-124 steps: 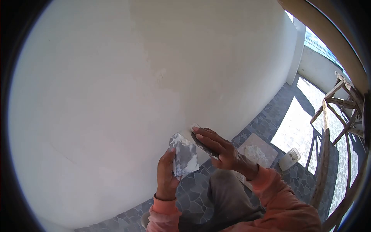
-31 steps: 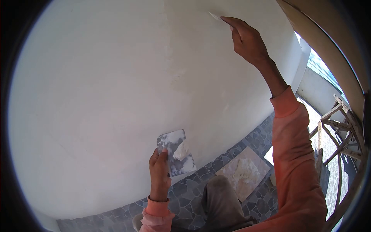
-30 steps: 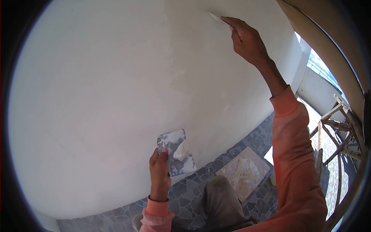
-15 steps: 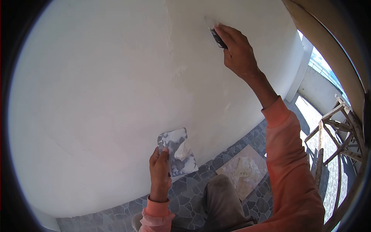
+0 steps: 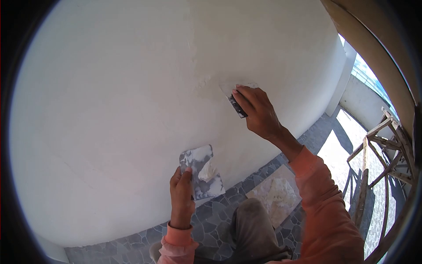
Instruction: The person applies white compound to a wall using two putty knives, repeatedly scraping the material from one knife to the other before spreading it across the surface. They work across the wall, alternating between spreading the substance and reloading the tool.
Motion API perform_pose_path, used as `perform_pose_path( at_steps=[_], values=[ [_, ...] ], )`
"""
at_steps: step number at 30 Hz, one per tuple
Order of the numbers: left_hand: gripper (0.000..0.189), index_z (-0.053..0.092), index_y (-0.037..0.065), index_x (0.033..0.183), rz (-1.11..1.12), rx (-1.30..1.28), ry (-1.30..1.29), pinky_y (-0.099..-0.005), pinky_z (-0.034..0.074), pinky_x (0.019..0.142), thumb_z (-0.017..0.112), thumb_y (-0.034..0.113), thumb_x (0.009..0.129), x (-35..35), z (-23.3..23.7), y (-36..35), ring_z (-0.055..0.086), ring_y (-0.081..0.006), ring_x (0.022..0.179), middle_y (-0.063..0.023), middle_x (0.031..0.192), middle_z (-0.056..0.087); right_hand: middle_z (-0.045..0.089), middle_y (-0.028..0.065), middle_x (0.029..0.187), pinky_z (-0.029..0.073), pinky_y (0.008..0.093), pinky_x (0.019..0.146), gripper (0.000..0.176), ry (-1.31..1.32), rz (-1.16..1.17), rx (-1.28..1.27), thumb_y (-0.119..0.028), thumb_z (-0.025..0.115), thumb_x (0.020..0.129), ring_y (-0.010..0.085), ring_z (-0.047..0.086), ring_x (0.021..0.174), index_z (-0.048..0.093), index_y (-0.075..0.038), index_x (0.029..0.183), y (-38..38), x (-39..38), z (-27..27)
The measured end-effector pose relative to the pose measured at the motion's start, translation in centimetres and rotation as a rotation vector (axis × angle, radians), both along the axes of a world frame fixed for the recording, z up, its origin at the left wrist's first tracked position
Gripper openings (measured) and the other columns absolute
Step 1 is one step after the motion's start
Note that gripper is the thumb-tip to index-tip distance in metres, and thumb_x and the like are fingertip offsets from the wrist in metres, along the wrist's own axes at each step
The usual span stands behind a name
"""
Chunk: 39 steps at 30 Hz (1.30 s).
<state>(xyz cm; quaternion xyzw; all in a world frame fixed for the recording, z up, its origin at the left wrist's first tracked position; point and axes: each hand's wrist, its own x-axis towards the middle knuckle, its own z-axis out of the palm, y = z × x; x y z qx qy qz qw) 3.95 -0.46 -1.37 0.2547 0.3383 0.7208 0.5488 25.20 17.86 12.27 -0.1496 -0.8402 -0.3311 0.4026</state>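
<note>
My left hand (image 5: pixel 181 187) is closed on a flat metal plastering blade (image 5: pixel 200 156), its thumb on the face. White putty smears that blade, and a thick lump of putty (image 5: pixel 208 172) sits near its right edge. Higher up and to the right, my right hand (image 5: pixel 259 110) grips a putty knife by its dark handle (image 5: pixel 238 105). The knife's wide blade (image 5: pixel 225 83) lies against the white wall (image 5: pixel 132 110), partly covered by my fingers. A rough patch of putty (image 5: pixel 203 82) marks the wall just left of the blade.
On the grey stone-patterned floor (image 5: pixel 215 216) lies a square board (image 5: pixel 261 189) with a heap of putty (image 5: pixel 280 192), beside my bent knee (image 5: pixel 250 211). A wooden trestle (image 5: pixel 387 143) stands at the right, near a low wall (image 5: pixel 362 97).
My right hand has brought the putty knife down the wall and slightly left. My left hand and its putty-loaded blade have stayed almost still.
</note>
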Motion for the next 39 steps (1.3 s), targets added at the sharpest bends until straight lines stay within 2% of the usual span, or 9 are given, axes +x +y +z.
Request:
perform_pose_path(
  at_steps=[6,10,13,17,21,25,32,37,39],
  values=[
    [0.03,0.057,-0.005,0.125,-0.007,0.034,0.038,-0.035,0.065,0.08,0.046,0.011,0.103,0.1,0.3,-0.2,0.074,-0.0236,0.093,-0.0144,0.11,0.07,0.057,0.0116,0.136,0.05,0.0429,0.101,0.059,0.325,0.081,-0.116,0.014,0.053,0.086,0.0308,0.06,0.119,0.054,-0.004,0.142,0.0,0.3,7.0],
    [0.03,0.057,-0.006,0.125,0.01,0.022,0.045,-0.0345,0.065,0.079,0.047,0.012,0.102,-0.1,-0.3,0.2,0.074,-0.0236,0.093,-0.0143,0.11,0.07,0.058,0.0112,0.135,0.053,0.043,0.097,0.059,0.348,0.06,-0.013,0.013,0.053,0.086,0.0318,0.06,0.117,0.054,-0.006,0.142,1.8,-1.1,11.6],
    [0.03,0.057,-0.006,0.125,0.024,0.016,0.061,-0.0344,0.065,0.079,0.046,0.011,0.102,-0.3,-0.8,0.4,0.074,-0.0233,0.093,-0.0144,0.11,0.07,0.058,0.0108,0.133,0.054,0.0436,0.095,0.057,0.287,0.04,0.057,0.012,0.055,0.085,0.0318,0.06,0.115,0.056,-0.006,0.14,2.0,-2.5,12.3],
    [0.03,0.056,-0.006,0.125,0.025,0.036,0.036,-0.0346,0.065,0.079,0.046,0.011,0.102,-0.1,-0.7,0.3,0.074,-0.0231,0.093,-0.0148,0.11,0.07,0.059,0.0099,0.132,0.052,0.0436,0.098,0.056,0.244,0.001,0.096,0.011,0.059,0.083,0.0306,0.059,0.118,0.06,-0.006,0.136,1.9,-3.3,10.7],
    [0.031,0.056,-0.006,0.128,-0.005,0.019,0.003,-0.0314,0.058,0.081,0.048,0.012,0.104,0.0,0.2,-0.2,0.069,-0.0183,0.097,-0.0123,0.113,0.069,0.058,0.011,0.138,0.045,0.0419,0.107,0.067,0.182,0.005,0.058,0.015,0.056,0.079,0.0301,0.057,0.125,0.058,-0.009,0.142,0.8,-3.2,7.0],
    [0.031,0.056,-0.006,0.128,0.001,0.031,-0.004,-0.0315,0.058,0.081,0.048,0.012,0.104,-0.1,-0.3,0.0,0.069,-0.0188,0.098,-0.0124,0.114,0.069,0.059,0.0123,0.132,0.045,0.0465,0.105,0.054,0.136,0.005,0.093,0.011,0.061,0.082,0.0292,0.058,0.119,0.061,-0.004,0.134,0.3,-3.6,3.3],
    [0.033,0.055,-0.007,0.129,0.009,0.041,0.015,-0.0315,0.059,0.08,0.048,0.013,0.104,-0.3,-0.9,0.3,0.07,-0.0191,0.097,-0.012,0.113,0.068,0.058,0.0171,0.133,0.046,0.0461,0.1,0.051,0.087,0.017,0.056,0.009,0.059,0.085,0.0323,0.058,0.118,0.06,-0.001,0.135,-1.2,-4.0,-2.1],
    [0.032,0.055,-0.007,0.128,-0.003,0.048,0.0,-0.0315,0.06,0.078,0.048,0.013,0.104,-0.1,-0.2,0.0,0.071,-0.019,0.094,-0.0127,0.112,0.069,0.058,0.0177,0.132,0.046,0.0475,0.1,0.049,-0.046,0.081,-0.086,0.011,0.06,0.084,0.0314,0.058,0.121,0.061,0.002,0.132,-3.2,-2.6,-3.1],
    [0.032,0.056,-0.007,0.128,0.003,0.05,0.001,-0.0316,0.061,0.078,0.048,0.013,0.104,-0.1,-0.2,0.0,0.071,-0.0189,0.094,-0.0129,0.112,0.069,0.058,0.0181,0.132,0.046,0.0473,0.099,0.05,0.028,0.102,0.001,0.012,0.06,0.084,0.0316,0.059,0.12,0.06,0.002,0.133,-3.7,-3.0,-1.7]
  ],
)
